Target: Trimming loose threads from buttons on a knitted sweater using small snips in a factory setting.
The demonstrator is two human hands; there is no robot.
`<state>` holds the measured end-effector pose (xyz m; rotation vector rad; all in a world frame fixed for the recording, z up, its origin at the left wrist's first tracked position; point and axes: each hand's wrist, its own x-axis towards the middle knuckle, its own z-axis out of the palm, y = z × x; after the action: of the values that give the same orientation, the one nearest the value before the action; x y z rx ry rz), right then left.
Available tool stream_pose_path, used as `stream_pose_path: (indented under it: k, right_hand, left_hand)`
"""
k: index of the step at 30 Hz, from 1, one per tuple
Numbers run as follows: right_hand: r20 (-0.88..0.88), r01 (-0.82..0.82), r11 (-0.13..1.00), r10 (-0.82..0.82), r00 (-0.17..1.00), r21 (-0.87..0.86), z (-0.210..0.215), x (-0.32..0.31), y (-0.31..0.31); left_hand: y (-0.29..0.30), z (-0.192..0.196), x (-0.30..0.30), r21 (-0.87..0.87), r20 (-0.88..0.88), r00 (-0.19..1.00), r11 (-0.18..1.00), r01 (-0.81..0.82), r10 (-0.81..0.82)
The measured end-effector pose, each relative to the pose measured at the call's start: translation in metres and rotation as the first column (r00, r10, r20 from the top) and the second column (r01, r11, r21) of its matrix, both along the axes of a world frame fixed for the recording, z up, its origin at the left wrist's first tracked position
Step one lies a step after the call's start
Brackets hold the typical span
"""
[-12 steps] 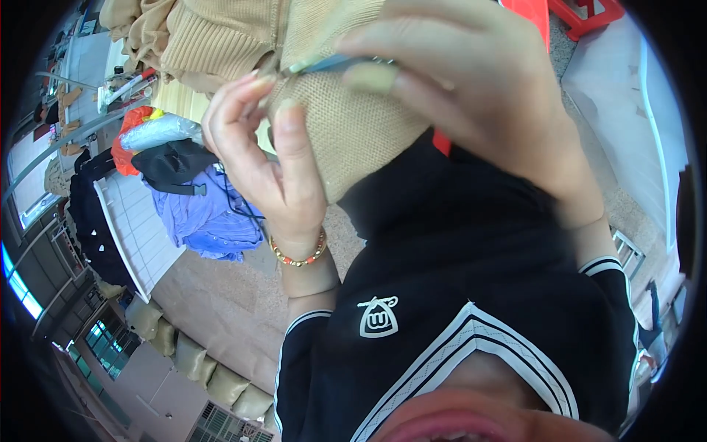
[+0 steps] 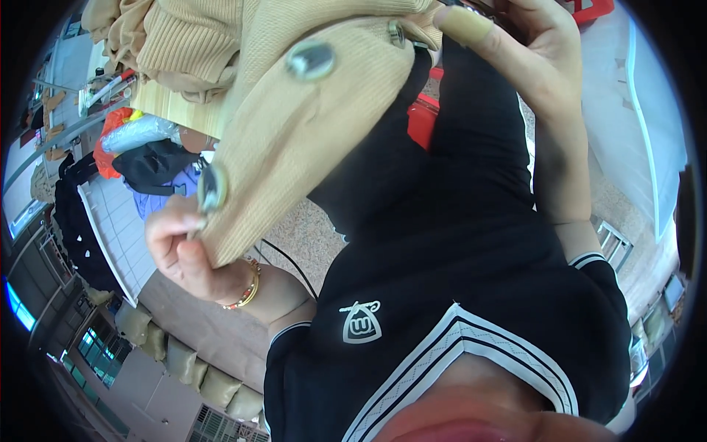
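A beige knit garment [image 2: 309, 125] stretches across the upper middle, its button band pulled taut between my hands. Large round buttons with dark middles and pale rims sit along it: one button [image 2: 310, 60] in the middle, another [image 2: 212, 188] by my left fingers. My left hand [image 2: 188, 250] is closed, pinching the band's lower end between thumb and fingers. At the upper right my right hand [image 2: 526, 62] is closed on the garment's other end, a tan cover on its thumb. A dark sliver behind that thumb is too hidden to name.
More beige ribbed knitwear [image 2: 184, 48] is heaped on a wooden table [image 2: 173, 103] at the upper left. Beyond my left hand are a black bag [image 2: 158, 166], purple cloth and a silvery plastic-wrapped bundle [image 2: 140, 136]. Something red [image 2: 422, 121] shows beneath the garment.
My hands have moved apart, the left down and leftward, the right up and rightward. The garment now shows its buttoned band. A blue tool seen between the hands earlier is out of sight.
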<state>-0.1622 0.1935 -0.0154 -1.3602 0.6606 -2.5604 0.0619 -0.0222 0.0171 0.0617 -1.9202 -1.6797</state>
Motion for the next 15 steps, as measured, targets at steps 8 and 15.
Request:
stream_pose_path:
  k: [8,15]
  right_hand:
    - [-0.266,0.327,0.303,-0.227,0.937,0.895,0.043,0.024,0.028]
    - [-0.218,0.21,0.436,-0.032,0.976,0.875,0.037,0.02,0.004]
  left_hand:
    - [-0.011,-0.01,-0.024,-0.439,0.111,0.919,0.848,-0.297,0.379]
    - [0.056,0.009,-0.065,-0.706,0.035,0.978,0.698,-0.12,0.204]
